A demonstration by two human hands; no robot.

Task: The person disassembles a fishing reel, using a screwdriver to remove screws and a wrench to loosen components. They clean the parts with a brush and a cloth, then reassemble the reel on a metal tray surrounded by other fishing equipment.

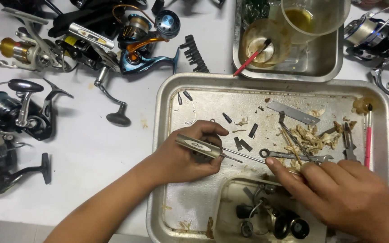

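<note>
My left hand (186, 156) grips a screwdriver (203, 147) with a pale translucent handle, its thin shaft pointing right over a large steel tray (167, 108). My right hand (338, 191) reaches in from the lower right, with its forefinger touching the tray near the shaft's tip; whether it pinches something small I cannot tell. Just beyond its fingertips lies a ring spanner (293, 156). Below both hands a small metal dish (230, 198) holds dark reel parts (289, 225).
The tray also carries screwdriver bits (244, 144), a metal ruler (293, 112), dirty tissue scraps (311, 137), pliers (348, 141) and a pink brush (368, 135). Several fishing reels (131, 40) lie on the white table at left. A second tray (325, 63) with cups stands behind.
</note>
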